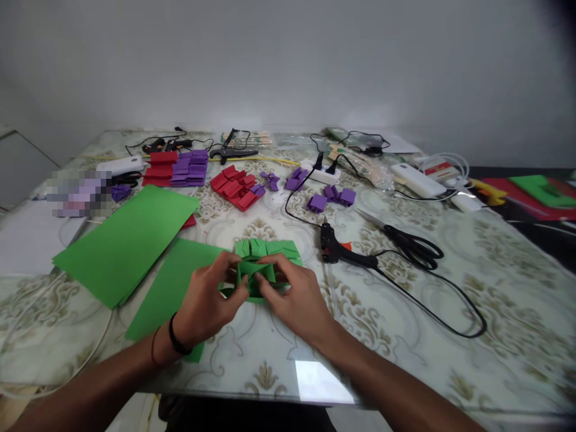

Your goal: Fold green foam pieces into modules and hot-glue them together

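Note:
A small folded green paper piece [255,279] is pinched between both my hands near the table's front middle. My left hand [207,303] grips its left side with curled fingers. My right hand [294,297] holds its right side, fingers pressed on the top fold. Just behind them lie several folded green pieces [266,247]. A black band circles my left wrist.
Green paper sheets [128,240] lie at the left. A black glue gun [335,247] with its cable and black scissors [411,246] lie to the right. Folded red pieces [234,187], purple pieces [191,168], a white power strip [320,173] and cables sit further back.

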